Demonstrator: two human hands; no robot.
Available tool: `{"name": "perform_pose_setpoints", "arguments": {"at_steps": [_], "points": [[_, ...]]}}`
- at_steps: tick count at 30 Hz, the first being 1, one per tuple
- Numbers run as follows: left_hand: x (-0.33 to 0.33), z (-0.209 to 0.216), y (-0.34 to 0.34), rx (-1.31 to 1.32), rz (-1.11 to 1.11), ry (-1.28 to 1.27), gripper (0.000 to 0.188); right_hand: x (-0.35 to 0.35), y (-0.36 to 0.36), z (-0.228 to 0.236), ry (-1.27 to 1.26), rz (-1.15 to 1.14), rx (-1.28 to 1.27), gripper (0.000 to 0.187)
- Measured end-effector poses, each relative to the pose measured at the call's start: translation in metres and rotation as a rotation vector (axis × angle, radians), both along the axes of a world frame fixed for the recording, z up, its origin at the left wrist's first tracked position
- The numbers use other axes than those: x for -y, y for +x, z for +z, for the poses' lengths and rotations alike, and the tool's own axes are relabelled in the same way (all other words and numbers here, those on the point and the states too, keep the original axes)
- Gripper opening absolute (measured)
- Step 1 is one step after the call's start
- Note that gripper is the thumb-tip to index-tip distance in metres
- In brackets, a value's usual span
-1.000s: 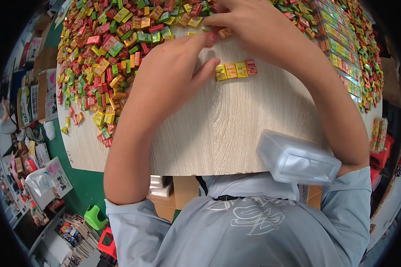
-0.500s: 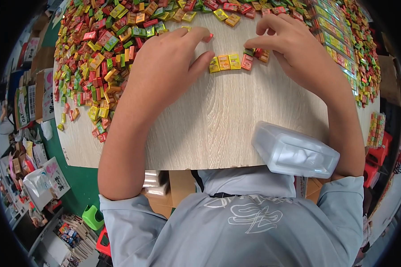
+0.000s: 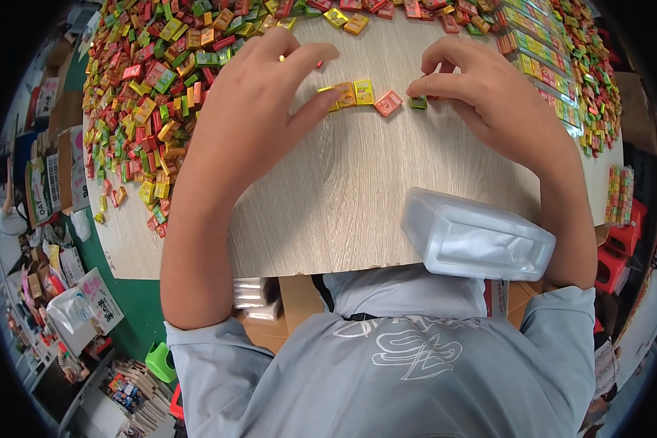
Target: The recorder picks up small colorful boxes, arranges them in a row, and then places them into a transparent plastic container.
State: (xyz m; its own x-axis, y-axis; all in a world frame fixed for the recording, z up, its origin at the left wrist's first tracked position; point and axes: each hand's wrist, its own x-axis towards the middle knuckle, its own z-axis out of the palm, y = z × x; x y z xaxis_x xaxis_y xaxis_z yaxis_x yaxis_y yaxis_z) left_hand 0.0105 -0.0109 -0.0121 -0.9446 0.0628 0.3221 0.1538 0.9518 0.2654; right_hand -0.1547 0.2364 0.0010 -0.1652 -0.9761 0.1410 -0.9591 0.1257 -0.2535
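A short row of small flat boxes lies on the table between my hands: a yellow box, an orange box, and another yellow one partly under my left thumb. My left hand has its thumb and fingers apart, the thumb touching the row's left end. Close by its fingertips is a small red piece. Right of the row, a pinkish-red box lies tilted, apart from it. My right hand is closed with bent fingers on a small green box; a dark red piece beside it is mostly hidden.
Heaped small coloured boxes cover the table's left and far side. Clear packs filled with such boxes are stacked at the right. A translucent plastic container lies at the near edge by my right forearm. A green stool stands below left.
My right hand has come nearer and slightly right, drawing the green box away from the row. The pinkish-red box has turned askew and parted from the yellow one. My left hand's grip has widened.
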Motion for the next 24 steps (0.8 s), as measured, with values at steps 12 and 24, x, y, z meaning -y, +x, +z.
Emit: {"name": "perform_pose_setpoints", "arguments": {"at_steps": [12, 24], "points": [[-0.007, -0.004, 0.002, 0.108, -0.076, -0.007, 0.037, -0.006, -0.001, -0.008, 0.062, -0.096, 0.069, 0.033], [-0.009, -0.006, 0.0, 0.134, -0.076, 0.043, 0.041, -0.02, 0.003, -0.004, 0.006, -0.168, -0.003, 0.032]]}}
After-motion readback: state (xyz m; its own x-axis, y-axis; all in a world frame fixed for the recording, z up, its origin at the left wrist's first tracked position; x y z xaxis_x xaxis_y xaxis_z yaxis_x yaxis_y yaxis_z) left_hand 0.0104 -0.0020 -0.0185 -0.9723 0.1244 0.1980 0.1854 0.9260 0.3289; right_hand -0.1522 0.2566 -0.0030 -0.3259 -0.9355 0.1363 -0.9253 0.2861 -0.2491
